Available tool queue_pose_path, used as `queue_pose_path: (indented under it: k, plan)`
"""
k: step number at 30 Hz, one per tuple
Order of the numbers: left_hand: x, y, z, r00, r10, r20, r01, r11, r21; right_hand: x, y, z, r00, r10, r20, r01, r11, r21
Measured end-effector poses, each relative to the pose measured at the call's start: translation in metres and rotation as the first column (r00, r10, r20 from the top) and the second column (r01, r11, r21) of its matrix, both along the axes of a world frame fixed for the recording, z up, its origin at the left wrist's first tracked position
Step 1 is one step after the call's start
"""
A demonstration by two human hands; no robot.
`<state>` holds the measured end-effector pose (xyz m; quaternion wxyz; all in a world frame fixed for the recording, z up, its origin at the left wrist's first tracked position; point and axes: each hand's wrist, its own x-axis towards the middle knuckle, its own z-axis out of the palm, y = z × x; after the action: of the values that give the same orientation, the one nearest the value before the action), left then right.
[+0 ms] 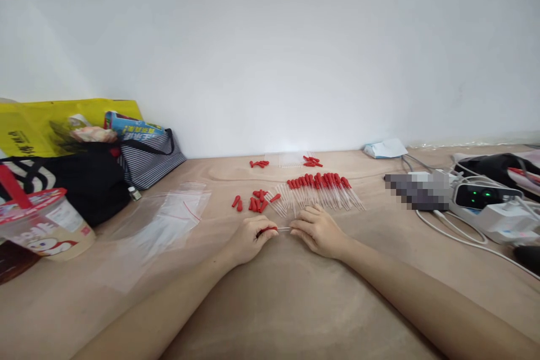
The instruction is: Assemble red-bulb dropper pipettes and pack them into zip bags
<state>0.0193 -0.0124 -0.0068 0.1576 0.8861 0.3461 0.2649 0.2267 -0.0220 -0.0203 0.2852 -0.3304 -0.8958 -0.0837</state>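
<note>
My left hand (250, 239) is closed around a red rubber bulb (270, 229), and my right hand (317, 230) pinches the thin clear glass tube (284, 229) that runs into it. Both hands rest on the beige surface, touching the same dropper. Just beyond my fingers lies a row of several finished droppers with red bulbs (323, 187). Loose red bulbs (253, 202) are scattered to the left of that row. Further back are two more small heaps of red bulbs (259, 163) and a bunch of bare glass tubes (290, 160).
Clear zip bags (169, 216) lie on the left. Behind them stand a black bag (84, 180), a striped bag (149, 160), a yellow bag (37, 124) and a lidded drink cup (46, 225). At right are a power strip with cables (489, 205) and a face mask (385, 148).
</note>
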Motion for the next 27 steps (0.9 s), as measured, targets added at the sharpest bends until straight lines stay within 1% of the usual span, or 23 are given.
queue_pose_path:
  k: [3,6,7,9,10,11,13,15,17,19,22,24,27]
  plan:
    - [-0.001,0.0,0.0,1.0,-0.012,0.015,0.012,1.0,-0.006,0.001,-0.001,0.0,0.999,-0.013,0.041,0.011,1.0,0.027]
    - [-0.002,0.001,-0.004,0.994,0.059,0.091,-0.06,0.998,0.012,0.003,0.001,-0.003,0.998,-0.047,0.031,0.046,0.999,0.029]
    - [-0.003,0.002,-0.005,0.988,0.094,0.121,-0.097,0.995,0.022,0.004,0.003,-0.005,0.996,-0.087,-0.002,0.087,0.996,0.025]
    - [-0.004,0.004,-0.008,0.974,0.16,0.16,-0.168,0.985,0.041,0.008,0.01,-0.008,0.967,-0.229,-0.113,0.231,0.973,0.002]
    - [-0.004,0.005,-0.009,0.968,0.187,0.165,-0.197,0.979,0.048,0.01,0.015,-0.01,0.929,-0.322,-0.184,0.323,0.946,-0.022]
    - [-0.005,0.006,-0.01,0.964,0.211,0.163,-0.222,0.974,0.051,0.013,0.02,-0.012,0.874,-0.417,-0.251,0.417,0.907,-0.055]
    - [-0.005,0.007,-0.01,0.962,0.237,0.138,-0.246,0.967,0.058,0.018,0.03,-0.013,0.739,-0.58,-0.341,0.57,0.809,-0.142]
    - [-0.004,0.007,-0.009,0.965,0.241,0.103,-0.249,0.965,0.08,0.022,0.04,-0.014,0.622,-0.695,-0.359,0.668,0.711,-0.219]
    - [-0.003,0.007,-0.008,0.965,0.249,0.077,-0.257,0.96,0.116,0.023,0.048,-0.012,0.553,-0.765,-0.33,0.722,0.638,-0.267]
    - [-0.003,0.007,-0.008,0.962,0.266,0.059,-0.272,0.952,0.142,0.022,0.055,-0.01,0.517,-0.805,-0.29,0.754,0.589,-0.292]
    - [-0.003,0.008,-0.009,0.961,0.274,0.035,-0.276,0.947,0.164,0.019,0.062,-0.008,0.488,-0.841,-0.234,0.781,0.54,-0.314]
    - [-0.002,0.008,-0.009,0.963,0.269,0.02,-0.267,0.943,0.199,0.017,0.064,-0.006,0.483,-0.852,-0.204,0.79,0.524,-0.319]
    - [0.001,0.007,-0.008,0.969,0.247,-0.015,-0.234,0.934,0.27,0.016,0.066,-0.006,0.497,-0.849,-0.179,0.79,0.528,-0.311]
